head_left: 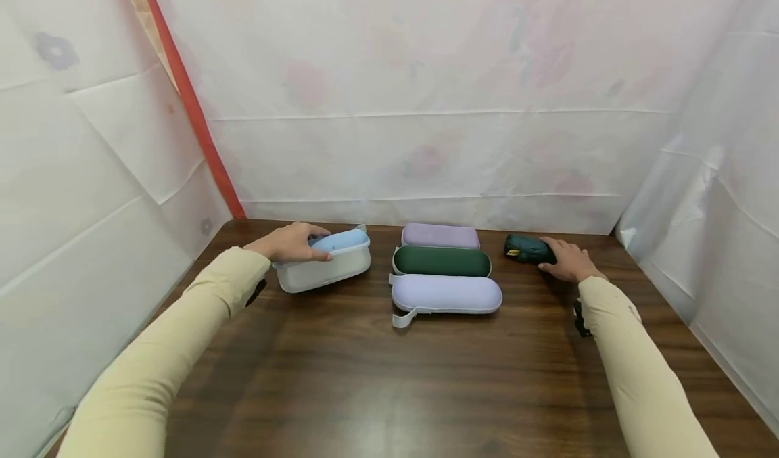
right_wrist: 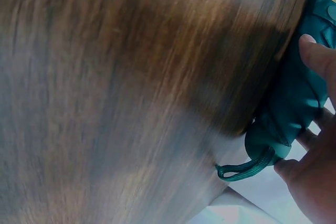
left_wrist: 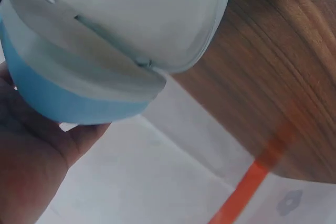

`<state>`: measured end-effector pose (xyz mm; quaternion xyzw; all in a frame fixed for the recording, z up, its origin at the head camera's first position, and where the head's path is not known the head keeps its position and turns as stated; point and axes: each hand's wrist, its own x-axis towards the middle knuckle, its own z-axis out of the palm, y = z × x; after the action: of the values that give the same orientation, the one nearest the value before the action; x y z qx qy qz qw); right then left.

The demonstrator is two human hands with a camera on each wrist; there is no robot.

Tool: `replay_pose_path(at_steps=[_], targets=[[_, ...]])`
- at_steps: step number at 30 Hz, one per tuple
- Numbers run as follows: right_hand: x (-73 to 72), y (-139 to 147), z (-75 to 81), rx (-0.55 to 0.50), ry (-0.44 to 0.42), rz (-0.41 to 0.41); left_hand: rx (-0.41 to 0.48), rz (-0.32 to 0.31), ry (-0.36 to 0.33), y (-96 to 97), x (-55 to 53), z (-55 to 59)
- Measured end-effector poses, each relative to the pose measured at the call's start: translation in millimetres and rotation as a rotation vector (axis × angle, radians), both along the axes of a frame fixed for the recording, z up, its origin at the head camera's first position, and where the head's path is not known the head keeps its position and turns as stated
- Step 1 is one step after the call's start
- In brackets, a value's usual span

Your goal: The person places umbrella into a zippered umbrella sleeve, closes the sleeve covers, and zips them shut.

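Note:
At the left of the table, my left hand [head_left: 291, 243] grips a zip case with a light blue top [head_left: 341, 240] and a whitish lower half [head_left: 328, 272]. In the left wrist view the blue shell [left_wrist: 79, 98] stands apart from the white half [left_wrist: 142, 14], hinged along one side. On the far right, my right hand [head_left: 571, 262] holds a dark green folded umbrella [head_left: 523, 247] lying near the table's back edge. The right wrist view shows the thumb on its near side, with fingers partly hidden behind it. A green cord loop [right_wrist: 244, 171] hangs from the umbrella's end.
Between the hands lie three closed long cases in a row: a mauve one [head_left: 441, 235] at the back, a dark green one [head_left: 442, 261], and a lavender one [head_left: 447, 293] in front with a strap loop [head_left: 404, 320]. White sheeting [head_left: 426, 106] encloses the wooden table [head_left: 389, 383].

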<state>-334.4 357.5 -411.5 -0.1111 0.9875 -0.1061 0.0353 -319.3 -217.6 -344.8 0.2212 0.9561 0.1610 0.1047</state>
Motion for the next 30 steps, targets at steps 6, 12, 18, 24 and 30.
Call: replay_pose_path(at_steps=[6, 12, 18, 24, 30], targets=[[0.4, 6.0, 2.5, -0.009, -0.014, -0.017, 0.022, -0.102, -0.03, 13.6, 21.6, 23.9], [-2.2, 5.4, -0.6, -0.009, -0.023, -0.028, 0.07, -0.171, -0.072, 27.1, 46.4, 36.9], [-2.8, 1.1, -0.9, -0.006, -0.021, -0.027, 0.112, -0.212, -0.159, 44.6, 66.8, 38.8], [-0.5, -2.0, -2.8, -0.004, -0.022, -0.03, 0.133, -0.289, -0.202, 70.1, 80.5, 30.9], [4.7, -5.0, -1.3, -0.012, -0.007, -0.039, 0.127, -0.387, -0.228, 101.7, 85.1, 15.0]])
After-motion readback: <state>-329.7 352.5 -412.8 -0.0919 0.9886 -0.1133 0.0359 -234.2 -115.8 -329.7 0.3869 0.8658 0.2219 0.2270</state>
